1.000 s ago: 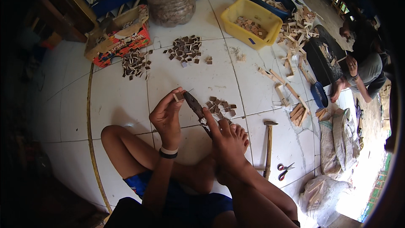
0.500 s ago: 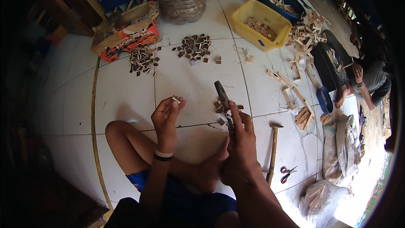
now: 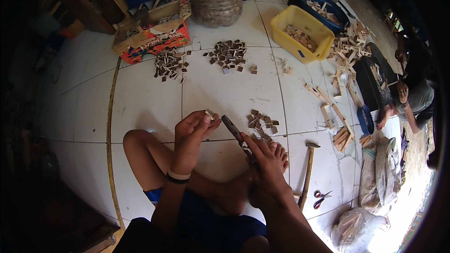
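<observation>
My left hand (image 3: 190,136) pinches a small pale wooden piece (image 3: 210,114) between thumb and fingertips. In my right hand (image 3: 268,165) is a pair of dark pliers (image 3: 232,129), its handles wrapped by the fingers and its jaws pointing up and left. The jaw tip is close to the pinched piece, apart from it by a small gap. Beyond my right hand lies a small group of brown square tiles (image 3: 260,122) on the white floor tiles, near my bare foot (image 3: 281,155).
Two heaps of small brown squares (image 3: 170,64) (image 3: 228,54) lie farther off. Behind them stand a red cardboard box (image 3: 154,40) and a clear plastic jug (image 3: 213,4). A yellow tub (image 3: 300,51), wood strips (image 3: 344,117), a hammer (image 3: 307,173), scissors (image 3: 320,198) and another person (image 3: 410,98) are to the right.
The pliers have swung left from over the small tile group to beside the piece in my left hand. That group is now uncovered. The whole view has shifted slightly.
</observation>
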`<move>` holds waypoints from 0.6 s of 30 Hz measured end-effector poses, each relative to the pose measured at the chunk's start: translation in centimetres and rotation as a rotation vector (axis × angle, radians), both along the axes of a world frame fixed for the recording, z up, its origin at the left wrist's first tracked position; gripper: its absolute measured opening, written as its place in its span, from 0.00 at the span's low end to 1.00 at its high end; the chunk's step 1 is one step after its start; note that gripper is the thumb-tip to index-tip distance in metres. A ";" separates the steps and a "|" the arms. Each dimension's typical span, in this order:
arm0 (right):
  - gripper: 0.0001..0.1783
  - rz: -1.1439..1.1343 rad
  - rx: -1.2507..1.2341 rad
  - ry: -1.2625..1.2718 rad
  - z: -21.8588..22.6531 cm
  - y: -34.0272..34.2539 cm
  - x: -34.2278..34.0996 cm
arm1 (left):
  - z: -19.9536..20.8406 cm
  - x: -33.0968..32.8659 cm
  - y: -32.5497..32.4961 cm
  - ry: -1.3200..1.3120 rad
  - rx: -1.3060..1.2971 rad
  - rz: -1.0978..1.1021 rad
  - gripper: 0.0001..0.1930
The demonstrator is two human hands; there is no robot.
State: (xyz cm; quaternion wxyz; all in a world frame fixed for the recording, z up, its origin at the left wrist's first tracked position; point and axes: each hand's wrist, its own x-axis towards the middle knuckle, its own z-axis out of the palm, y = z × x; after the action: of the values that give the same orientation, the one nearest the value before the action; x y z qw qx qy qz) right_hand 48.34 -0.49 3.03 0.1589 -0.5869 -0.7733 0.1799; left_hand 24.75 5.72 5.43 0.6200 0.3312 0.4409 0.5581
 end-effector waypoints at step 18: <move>0.42 0.036 0.001 0.143 1.4 0.1 0.1 | 1.7 0.3 0.1 0.105 0.038 -0.026 0.15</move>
State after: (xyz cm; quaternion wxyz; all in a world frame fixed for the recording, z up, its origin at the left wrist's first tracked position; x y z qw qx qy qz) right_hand 48.40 -0.39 4.45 0.2106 -0.5586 -0.7704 0.2237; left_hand 25.03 5.82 7.15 0.5968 0.3773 0.4578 0.5403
